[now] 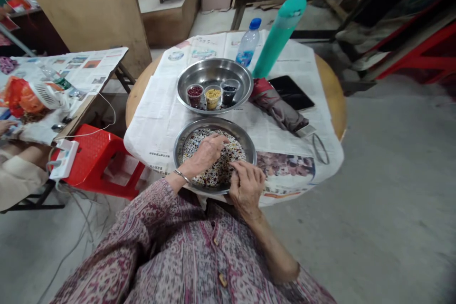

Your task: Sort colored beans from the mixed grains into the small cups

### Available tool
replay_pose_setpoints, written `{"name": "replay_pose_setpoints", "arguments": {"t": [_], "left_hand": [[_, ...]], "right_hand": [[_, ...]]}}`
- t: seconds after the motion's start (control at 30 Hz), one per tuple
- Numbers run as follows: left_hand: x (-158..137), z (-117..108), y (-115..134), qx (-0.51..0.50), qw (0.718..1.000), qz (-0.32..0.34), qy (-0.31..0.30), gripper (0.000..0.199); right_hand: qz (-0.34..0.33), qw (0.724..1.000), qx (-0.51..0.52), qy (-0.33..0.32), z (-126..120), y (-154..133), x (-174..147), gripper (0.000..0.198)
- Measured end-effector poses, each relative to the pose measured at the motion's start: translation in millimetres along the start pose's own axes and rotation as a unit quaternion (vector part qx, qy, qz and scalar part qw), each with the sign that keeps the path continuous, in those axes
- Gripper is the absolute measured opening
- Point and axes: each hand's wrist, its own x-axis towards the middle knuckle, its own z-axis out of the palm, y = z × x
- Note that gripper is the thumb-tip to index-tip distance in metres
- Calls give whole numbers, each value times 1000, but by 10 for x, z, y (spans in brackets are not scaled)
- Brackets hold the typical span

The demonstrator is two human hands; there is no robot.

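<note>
In front of me is a steel basin (180, 145) with a layer of small mixed pieces (217, 175), mostly white with dark, red and yellow ones; whether beads or grains, I cannot tell. My left hand (208, 152), with a bangle at the wrist, is over the pieces, fingers bent and close together. At the basin's right rim, my right hand (247, 183) has its fingers pinched over the pieces. Anything between the fingers is too small to make out. A second steel basin (213, 67) behind holds cups of red pieces (194, 95), yellow pieces (213, 97) and black pieces (229, 91).
Newspaper (153, 123) covers the round table (337, 99). A water bottle (248, 42), a green cylinder (280, 35), a folded umbrella (281, 107) and a dark tablet (292, 91) stand or lie at the back right. Left are a red stool (94, 156), a power strip (66, 159) and another person's legs (30, 164).
</note>
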Motion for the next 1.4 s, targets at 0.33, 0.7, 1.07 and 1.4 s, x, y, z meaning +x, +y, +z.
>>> {"name": "replay_pose_setpoints", "arguments": {"t": [0.33,0.7,1.07,1.4], "left_hand": [[92,36,123,161,973,76,-147,44],[-290,-439,136,152,966,-21,-210,24],[-830,-399,154,118,984,-56,-124,18],[-896,-382,142,128,985,-90,-74,18]], "right_hand": [[8,997,54,46,29,11,-17,32],[-22,999,17,-38,-141,-58,105,20],[-137,910,-5,-391,-283,-326,361,24],[-49,963,-94,-247,101,-76,662,38]]}}
